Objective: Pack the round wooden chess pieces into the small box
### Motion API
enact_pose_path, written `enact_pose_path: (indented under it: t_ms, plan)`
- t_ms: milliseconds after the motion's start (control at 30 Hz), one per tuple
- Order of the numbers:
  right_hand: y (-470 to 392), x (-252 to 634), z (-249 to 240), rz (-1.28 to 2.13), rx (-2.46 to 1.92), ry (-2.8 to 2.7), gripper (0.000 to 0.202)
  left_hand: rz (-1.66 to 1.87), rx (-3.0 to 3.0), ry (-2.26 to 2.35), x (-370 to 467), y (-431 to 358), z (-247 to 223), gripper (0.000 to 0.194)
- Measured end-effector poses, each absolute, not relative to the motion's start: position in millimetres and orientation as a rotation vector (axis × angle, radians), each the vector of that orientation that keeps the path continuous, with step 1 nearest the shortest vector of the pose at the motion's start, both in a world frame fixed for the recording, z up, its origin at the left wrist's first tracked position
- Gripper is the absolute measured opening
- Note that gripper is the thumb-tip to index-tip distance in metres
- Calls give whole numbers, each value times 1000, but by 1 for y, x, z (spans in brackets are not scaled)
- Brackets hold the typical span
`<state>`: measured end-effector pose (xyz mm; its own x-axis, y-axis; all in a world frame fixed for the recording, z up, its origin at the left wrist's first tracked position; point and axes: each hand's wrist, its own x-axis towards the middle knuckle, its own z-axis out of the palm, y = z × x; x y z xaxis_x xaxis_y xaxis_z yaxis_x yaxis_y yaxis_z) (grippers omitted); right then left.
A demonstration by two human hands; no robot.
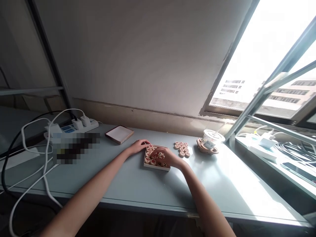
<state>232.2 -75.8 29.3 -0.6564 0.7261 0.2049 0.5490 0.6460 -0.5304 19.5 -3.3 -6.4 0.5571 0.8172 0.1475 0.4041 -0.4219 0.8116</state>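
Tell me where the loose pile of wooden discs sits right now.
The loose discs lie on the table, between the box of pieces and the plastic cup, beyond the right hand.
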Motion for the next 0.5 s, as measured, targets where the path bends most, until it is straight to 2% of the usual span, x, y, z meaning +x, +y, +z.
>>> enact_pose_path:
  t_ms: [233, 500]
  plan:
    - [-70, 244, 31, 560, -1266, -2295, 24, 684, 2027, 996, 19, -2, -8, 34]
    - [-58, 299, 23, 31, -1864, -2137, 18, 678, 2004, 1015, 20, -5, -6, 32]
